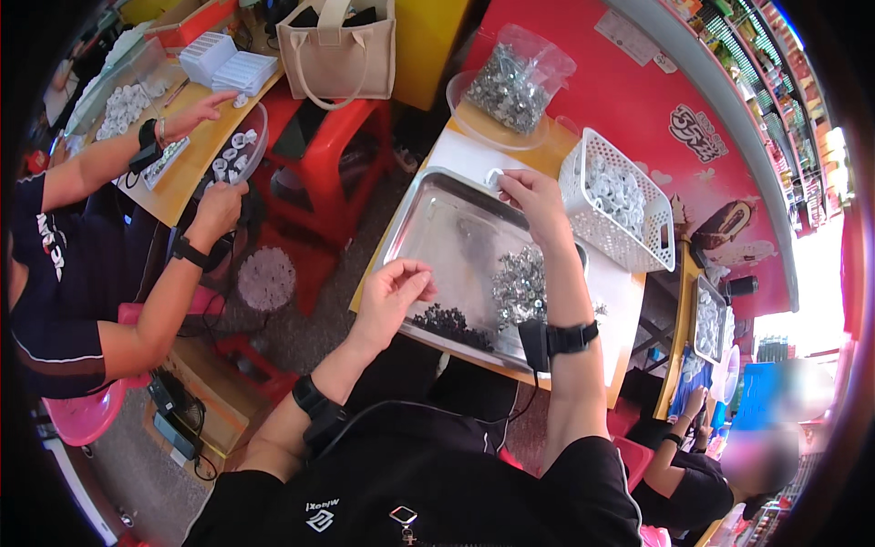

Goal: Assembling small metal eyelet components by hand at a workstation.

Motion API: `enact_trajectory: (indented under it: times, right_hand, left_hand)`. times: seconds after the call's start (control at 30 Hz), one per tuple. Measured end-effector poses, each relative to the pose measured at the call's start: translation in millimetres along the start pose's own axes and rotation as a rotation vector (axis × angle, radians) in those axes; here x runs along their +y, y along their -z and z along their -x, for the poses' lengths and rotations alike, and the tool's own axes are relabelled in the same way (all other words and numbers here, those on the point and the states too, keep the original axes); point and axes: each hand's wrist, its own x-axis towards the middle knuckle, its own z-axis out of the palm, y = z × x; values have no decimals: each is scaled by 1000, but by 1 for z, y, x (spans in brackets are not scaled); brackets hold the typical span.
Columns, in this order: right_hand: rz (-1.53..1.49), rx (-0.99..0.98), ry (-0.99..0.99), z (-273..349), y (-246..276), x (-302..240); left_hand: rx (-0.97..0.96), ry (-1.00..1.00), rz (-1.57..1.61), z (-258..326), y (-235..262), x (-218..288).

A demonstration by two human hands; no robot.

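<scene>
My right hand [535, 201] reaches over the far edge of a metal tray [407, 214], thumb and fingers pinched on a small white plastic ring [494, 178]. Over the tray's near left side hovers my left hand [394, 296], its thumb and fingertips drawn together. Whatever it may hold is too small to make out. Inside the tray, a heap of small shiny metal parts [519, 284] lies on the right, partly behind my right forearm. A pile of small black parts [453, 325] sits along the near edge, close to my left hand.
Right of the tray stands a white perforated basket [629, 235] of white pieces. Behind it, a bag of metal parts [513, 91] rests in a round clear tub. A red stool [319, 164] stands to the left. Two other people work at tables left and right.
</scene>
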Motion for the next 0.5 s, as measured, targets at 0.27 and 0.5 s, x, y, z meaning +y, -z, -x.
enact_trajectory:
  times: [0.27,0.5]
  right_hand:
    - [-664,-56,-152,129,-24,8]
    - [-1211,-80,-293,183,-48,30]
  left_hand:
    - [-173,-139,102,2,-39,21]
    - [-305,-105,83,16,-52,2]
